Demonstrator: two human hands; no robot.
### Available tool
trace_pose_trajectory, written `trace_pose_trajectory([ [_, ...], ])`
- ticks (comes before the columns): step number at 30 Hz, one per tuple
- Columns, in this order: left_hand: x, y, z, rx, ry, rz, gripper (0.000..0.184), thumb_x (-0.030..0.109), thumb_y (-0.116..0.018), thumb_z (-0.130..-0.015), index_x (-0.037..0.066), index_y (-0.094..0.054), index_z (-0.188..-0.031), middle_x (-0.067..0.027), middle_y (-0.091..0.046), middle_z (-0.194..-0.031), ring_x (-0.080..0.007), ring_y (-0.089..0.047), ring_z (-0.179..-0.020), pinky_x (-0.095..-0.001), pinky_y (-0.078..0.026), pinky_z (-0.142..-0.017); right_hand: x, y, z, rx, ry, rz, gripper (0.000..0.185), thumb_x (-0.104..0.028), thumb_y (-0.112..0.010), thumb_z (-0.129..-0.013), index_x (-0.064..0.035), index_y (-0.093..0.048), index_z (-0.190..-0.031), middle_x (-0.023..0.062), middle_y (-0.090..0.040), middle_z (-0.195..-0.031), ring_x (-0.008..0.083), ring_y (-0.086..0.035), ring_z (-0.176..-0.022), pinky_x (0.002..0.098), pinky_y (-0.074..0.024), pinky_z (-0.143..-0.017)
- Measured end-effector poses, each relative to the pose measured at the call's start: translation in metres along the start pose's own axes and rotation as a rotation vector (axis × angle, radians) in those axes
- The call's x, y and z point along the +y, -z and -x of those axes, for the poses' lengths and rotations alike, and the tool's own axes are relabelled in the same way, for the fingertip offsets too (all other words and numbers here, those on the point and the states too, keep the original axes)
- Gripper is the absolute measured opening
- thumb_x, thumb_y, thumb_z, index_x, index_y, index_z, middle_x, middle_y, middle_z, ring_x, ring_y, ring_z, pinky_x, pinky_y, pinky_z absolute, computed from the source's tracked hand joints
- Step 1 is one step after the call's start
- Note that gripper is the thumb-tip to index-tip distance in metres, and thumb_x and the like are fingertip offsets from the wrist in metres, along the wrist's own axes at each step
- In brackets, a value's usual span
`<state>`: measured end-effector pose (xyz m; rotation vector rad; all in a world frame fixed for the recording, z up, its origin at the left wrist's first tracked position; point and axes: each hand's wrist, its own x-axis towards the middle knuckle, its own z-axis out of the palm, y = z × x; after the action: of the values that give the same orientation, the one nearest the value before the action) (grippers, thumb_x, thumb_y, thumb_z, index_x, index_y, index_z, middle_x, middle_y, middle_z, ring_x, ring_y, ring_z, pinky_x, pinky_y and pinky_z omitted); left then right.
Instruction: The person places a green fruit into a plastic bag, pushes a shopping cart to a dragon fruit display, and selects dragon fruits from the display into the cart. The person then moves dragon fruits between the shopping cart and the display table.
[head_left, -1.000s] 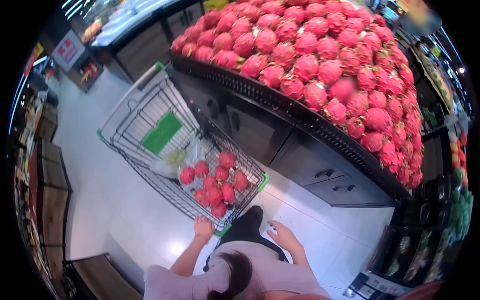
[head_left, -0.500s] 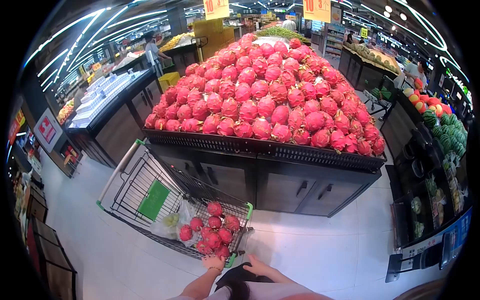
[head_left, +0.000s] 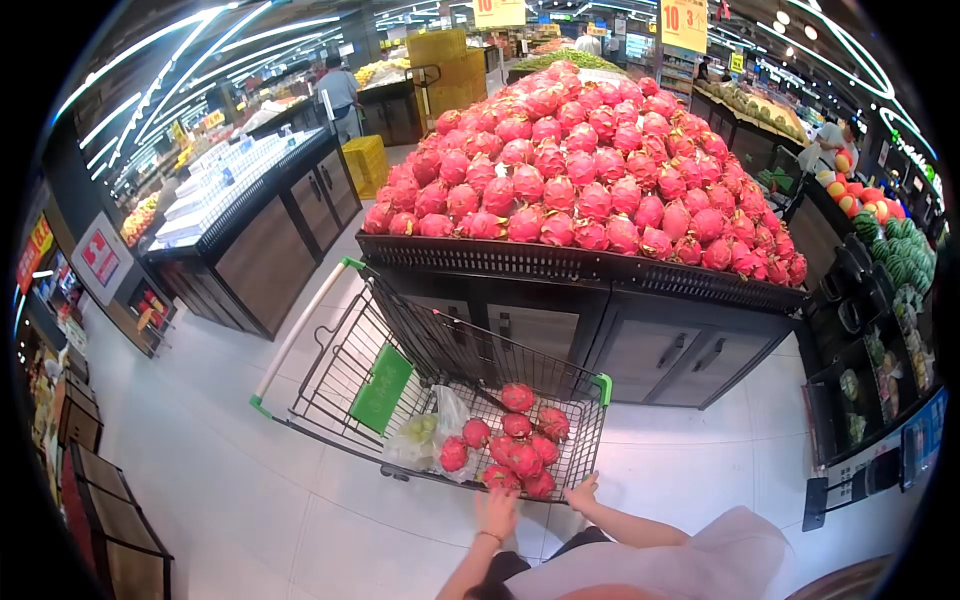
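A wire shopping cart (head_left: 330,340) with green corners stands below me, alongside a display stand. Several red dragon fruits (head_left: 525,458) lie loose at its near-right end, beside a clear plastic bag (head_left: 412,440) of pale green produce. My left hand (head_left: 496,512) is at the cart's near rim, just below one dragon fruit, its fingers stretched upward and apart. By the cart's near-right corner is my right hand (head_left: 582,492), fingers spread. Neither hand shows anything in it. Whether the fingertips touch the rim is hard to make out.
A large pile of dragon fruits (head_left: 590,180) fills the black display stand (head_left: 560,262). To the left is a counter (head_left: 270,240) with white packs, near a yellow crate (head_left: 366,165) and a person (head_left: 340,95). Watermelons (head_left: 905,255) sit at right.
The view has swung left, so the stand and cart appear further right. My right hand has come up to the cart's corner from beside it. The cart's contents look the same.
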<state>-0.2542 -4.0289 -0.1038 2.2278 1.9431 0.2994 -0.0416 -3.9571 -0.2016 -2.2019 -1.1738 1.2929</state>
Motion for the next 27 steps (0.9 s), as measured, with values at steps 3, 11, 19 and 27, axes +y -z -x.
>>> trace_pose_trajectory([
  [3, -0.081, 0.029, -0.011, -0.008, 0.230, -0.174, 0.041, 0.025, -0.064, -0.072, 0.015, -0.055, -0.111, -0.0048, -0.051, -0.113, -0.0201, -0.041, -0.119, -0.0567, -0.015, -0.106, -0.015, 0.005, 0.011, 0.043, -0.071, -0.037, 0.115, -0.029, -0.069, -0.067, 0.0009, 0.017, -0.137, 0.0352, -0.015, -0.136, 0.0449, -0.037, -0.119, 0.0418, -0.0321, -0.103],
  [11, -0.182, 0.057, -0.014, 0.081, 0.261, -0.279, 0.026, 0.025, -0.062, -0.073, 0.016, -0.059, -0.097, 0.0025, -0.055, -0.098, -0.0144, -0.048, -0.107, -0.0550, -0.017, -0.106, -0.051, -0.009, 0.026, 0.212, -0.290, -0.002, 0.111, -0.032, -0.072, -0.065, -0.0037, 0.005, -0.140, 0.0290, -0.020, -0.137, 0.0458, -0.037, -0.119, 0.0466, -0.0336, -0.100],
  [19, -0.221, 0.063, -0.008, 0.156, 0.265, -0.119, 0.019, 0.016, -0.062, -0.069, 0.014, -0.060, -0.089, 0.0003, -0.056, -0.090, -0.0172, -0.050, -0.100, -0.0508, -0.020, -0.106, -0.072, -0.049, 0.035, 0.274, -0.357, 0.104, 0.111, -0.031, -0.071, -0.066, -0.0004, 0.006, -0.139, 0.0305, -0.020, -0.135, 0.0489, -0.031, -0.120, 0.0505, -0.0296, -0.102],
  [27, -0.265, 0.076, -0.004, 0.145, 0.276, -0.073, 0.017, 0.012, -0.058, -0.068, 0.011, -0.058, -0.085, -0.0044, -0.057, -0.088, -0.0239, -0.049, -0.097, -0.0482, -0.022, -0.105, -0.099, -0.095, 0.056, 0.241, -0.213, 0.094, 0.109, -0.027, -0.072, -0.066, 0.0046, 0.005, -0.137, 0.0327, -0.025, -0.128, 0.0486, -0.036, -0.113, 0.0513, -0.0340, -0.097],
])
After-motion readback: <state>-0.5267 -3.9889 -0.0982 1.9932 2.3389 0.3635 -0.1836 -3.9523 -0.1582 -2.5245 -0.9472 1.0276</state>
